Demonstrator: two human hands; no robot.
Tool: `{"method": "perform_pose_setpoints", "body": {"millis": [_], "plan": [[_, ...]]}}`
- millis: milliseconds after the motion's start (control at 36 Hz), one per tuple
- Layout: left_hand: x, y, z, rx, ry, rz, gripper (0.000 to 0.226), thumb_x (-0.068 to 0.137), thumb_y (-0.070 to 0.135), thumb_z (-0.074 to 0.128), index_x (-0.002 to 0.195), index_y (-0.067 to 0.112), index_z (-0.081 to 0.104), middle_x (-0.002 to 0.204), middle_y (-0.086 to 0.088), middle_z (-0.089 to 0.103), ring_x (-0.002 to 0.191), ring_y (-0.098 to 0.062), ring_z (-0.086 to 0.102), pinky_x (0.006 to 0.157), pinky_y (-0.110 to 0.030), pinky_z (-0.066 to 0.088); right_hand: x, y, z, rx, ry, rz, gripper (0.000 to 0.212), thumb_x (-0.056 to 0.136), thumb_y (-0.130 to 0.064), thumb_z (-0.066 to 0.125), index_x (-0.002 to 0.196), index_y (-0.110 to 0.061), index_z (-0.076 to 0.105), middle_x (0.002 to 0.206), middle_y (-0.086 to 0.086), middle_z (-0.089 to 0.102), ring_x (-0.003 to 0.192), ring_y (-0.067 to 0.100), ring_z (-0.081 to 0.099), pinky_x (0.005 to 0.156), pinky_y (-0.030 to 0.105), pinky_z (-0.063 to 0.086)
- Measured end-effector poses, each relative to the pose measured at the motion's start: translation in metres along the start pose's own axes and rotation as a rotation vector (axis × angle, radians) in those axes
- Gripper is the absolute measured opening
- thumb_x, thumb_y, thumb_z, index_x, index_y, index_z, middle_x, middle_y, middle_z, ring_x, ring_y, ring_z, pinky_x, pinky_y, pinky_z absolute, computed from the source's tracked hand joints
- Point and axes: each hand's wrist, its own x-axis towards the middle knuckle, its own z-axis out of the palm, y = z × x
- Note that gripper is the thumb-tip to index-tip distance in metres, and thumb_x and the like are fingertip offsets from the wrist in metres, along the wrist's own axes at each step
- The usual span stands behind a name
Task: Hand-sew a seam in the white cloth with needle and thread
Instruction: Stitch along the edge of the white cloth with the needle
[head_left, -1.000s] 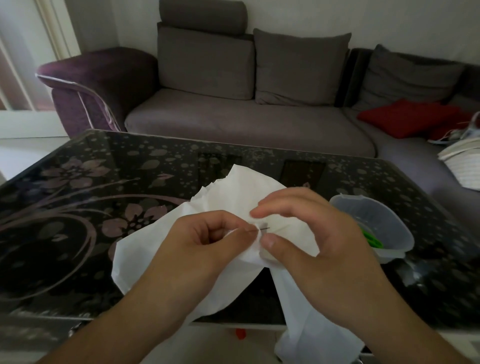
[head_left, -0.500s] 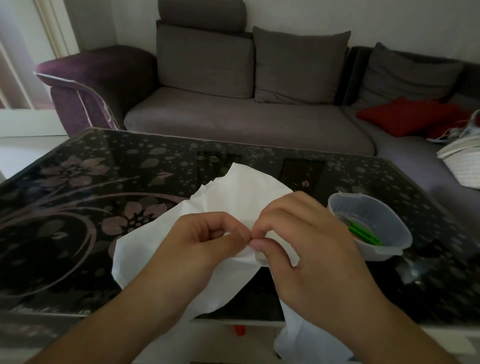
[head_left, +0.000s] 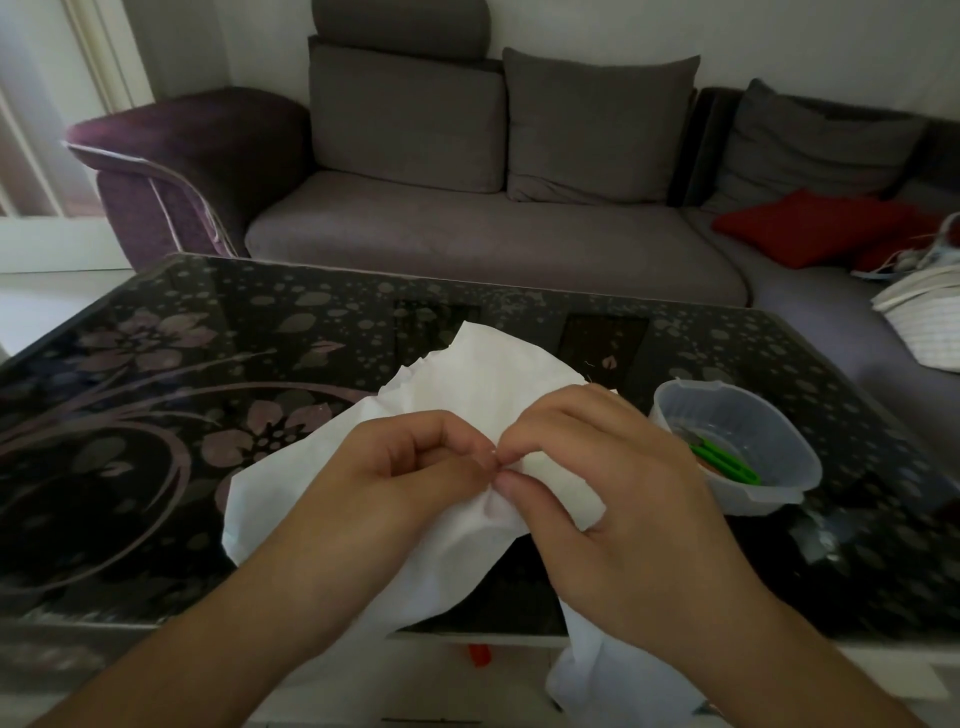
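A white cloth (head_left: 483, 384) lies crumpled on the dark glass table (head_left: 156, 415), one end hanging over the near edge. My left hand (head_left: 395, 483) pinches a fold of the cloth between thumb and curled fingers. My right hand (head_left: 613, 483) meets it fingertip to fingertip, thumb and forefinger pinched together at the same fold. The needle and thread are hidden between the fingertips.
A clear plastic tub (head_left: 737, 447) holding green-handled snips (head_left: 727, 465) stands just right of my right hand. A grey sofa (head_left: 493, 234) with a red cushion (head_left: 810, 223) runs behind the table. Something small and orange (head_left: 479, 653) lies on the floor below the near edge.
A second ago the needle tip showed between my open fingertips. My right thumb and forefinger have since closed on it at the fold, and both hands have drawn together.
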Motion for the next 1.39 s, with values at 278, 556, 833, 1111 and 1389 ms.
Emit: {"method": "perform_pose_setpoints", "body": {"millis": [278, 556, 833, 1111, 1389], "plan": [[-0.003, -0.001, 0.004, 0.096, 0.045, 0.065, 0.017, 0.096, 0.027, 0.067, 0.082, 0.023, 0.076, 0.072, 0.005, 0.073, 0.068, -0.006, 0.064, 0.068, -0.023, 0.046, 0.006, -0.014, 0.000, 0.532, 0.109, 0.481, 0.023, 0.087, -0.004, 0.074, 0.079, -0.026, 0.074, 0.086, -0.014, 0.073, 0.094, 0.009, 0.069, 0.079, 0.014, 0.053], [-0.001, -0.006, 0.006, 0.208, 0.107, 0.136, 0.013, 0.093, 0.034, 0.065, 0.086, 0.029, 0.075, 0.079, 0.008, 0.075, 0.077, -0.010, 0.068, 0.076, -0.027, 0.047, 0.007, -0.016, 0.002, 0.728, 0.216, 0.640, 0.020, 0.095, 0.001, 0.061, 0.086, -0.014, 0.072, 0.085, -0.005, 0.076, 0.086, 0.011, 0.073, 0.077, 0.013, 0.055], [-0.002, -0.007, 0.004, 0.239, 0.134, 0.117, 0.014, 0.096, 0.031, 0.066, 0.086, 0.029, 0.075, 0.079, 0.010, 0.074, 0.076, -0.004, 0.066, 0.071, -0.015, 0.044, 0.015, -0.005, -0.008, 1.243, 0.312, 0.811, 0.025, 0.108, -0.008, 0.043, 0.089, -0.004, 0.058, 0.081, 0.012, 0.060, 0.078, 0.026, 0.069, 0.086, 0.045, 0.061], [-0.001, -0.009, 0.003, 0.212, 0.148, 0.114, 0.014, 0.095, 0.033, 0.065, 0.084, 0.030, 0.074, 0.076, 0.009, 0.073, 0.073, -0.005, 0.066, 0.070, -0.021, 0.046, 0.015, -0.002, -0.016, 0.713, 0.045, 0.769, 0.019, 0.106, -0.011, 0.046, 0.093, -0.017, 0.058, 0.072, 0.001, 0.061, 0.054, 0.011, 0.045, 0.051, 0.022, 0.039], [-0.001, -0.007, 0.002, 0.242, 0.176, 0.126, 0.016, 0.097, 0.028, 0.065, 0.085, 0.026, 0.075, 0.074, 0.006, 0.073, 0.070, -0.003, 0.064, 0.070, -0.021, 0.044, 0.009, 0.003, -0.019, 0.108, -0.276, 0.521, 0.016, 0.090, -0.040, 0.074, 0.093, -0.042, 0.059, 0.074, -0.032, 0.055, 0.077, -0.012, 0.054, 0.062, 0.009, 0.041]]}}
